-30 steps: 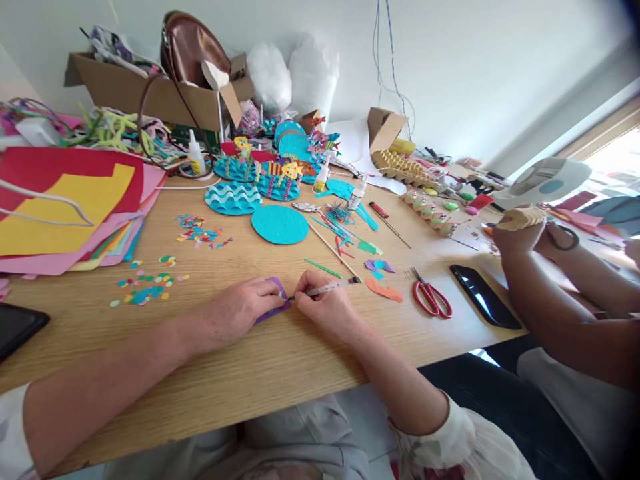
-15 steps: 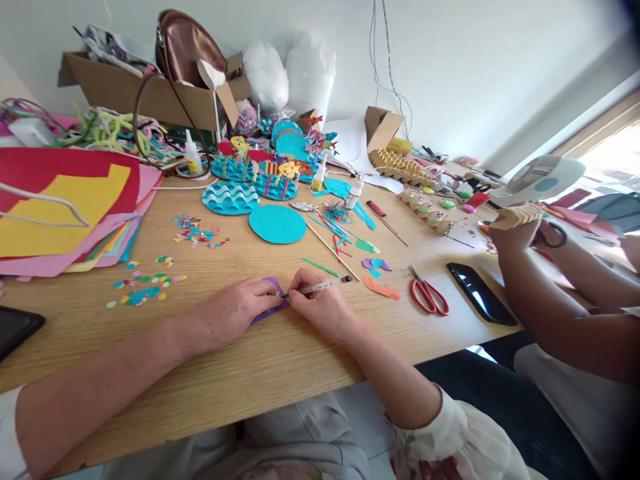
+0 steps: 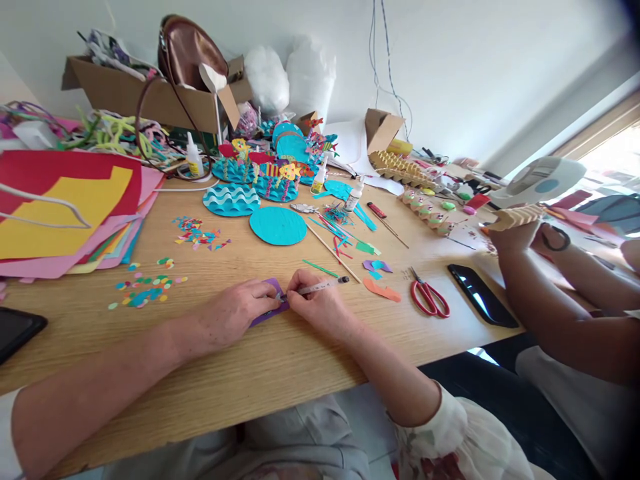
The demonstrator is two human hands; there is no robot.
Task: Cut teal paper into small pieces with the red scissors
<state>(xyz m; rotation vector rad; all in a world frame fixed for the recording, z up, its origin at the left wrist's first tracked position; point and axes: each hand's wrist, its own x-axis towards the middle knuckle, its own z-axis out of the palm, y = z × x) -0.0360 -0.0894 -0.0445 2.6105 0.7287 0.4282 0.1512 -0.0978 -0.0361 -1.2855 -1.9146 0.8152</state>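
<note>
My right hand grips a clear-barrelled pen with its tip on a small piece of purple paper. The pen slants, its dark end pointing right. From the other side, my left hand holds that paper against the table, thumb and fingers pressed on it near the pen tip. Something small and greyish shows under these fingers, mostly hidden. Beyond my hands lies a blue disc. A green strip and a wooden stick lie just past my right hand.
Red scissors and a black phone lie to the right. Another person's hands hold a ridged cardboard piece there. Paper dots and coloured sheets lie left. Glue bottles and blue decorated crafts stand farther back.
My right hand and the pen have shifted very slightly left along the purple paper. The left hand still presses the paper. The whole view has tilted a little.
</note>
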